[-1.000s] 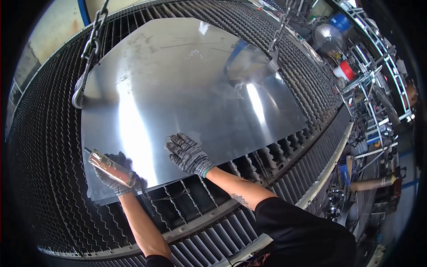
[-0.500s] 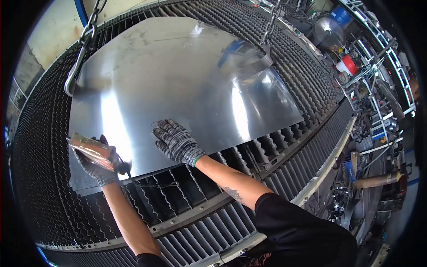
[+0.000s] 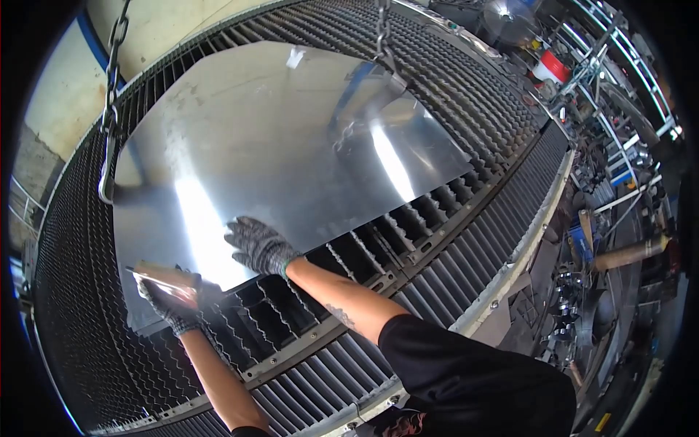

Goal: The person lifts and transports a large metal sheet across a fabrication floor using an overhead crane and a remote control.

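Observation:
A large shiny metal sheet (image 3: 291, 167) with a clipped, many-sided outline lies over a slatted metal grate. My left hand (image 3: 175, 313), in a grey knit glove, is wrapped round a box-shaped device (image 3: 171, 285) with a glossy, copper-tinted face, near the sheet's lower left corner. Its exact kind does not show. My right hand (image 3: 260, 246), gloved alike, rests flat near the sheet's front edge, fingers stretched out, holding nothing. At the sheet's left edge hangs a hook (image 3: 106, 182) on a chain (image 3: 111, 95). A second chain (image 3: 383, 33) reaches a clamp-like fitting (image 3: 395, 73) at the far right edge.
Toothed slats of the grate (image 3: 480, 138) surround the sheet, with a ribbed metal border (image 3: 466, 240) on my side. To the right stand a red and white bucket (image 3: 551, 67), metal racking and a brown cylinder (image 3: 632, 253) among piled parts. A wall (image 3: 58, 116) rises at the left.
The camera view has shifted, so the sheet and chains appear further left. Both hands sit lower in view, the right one also further left. The left hand keeps hold of the device.

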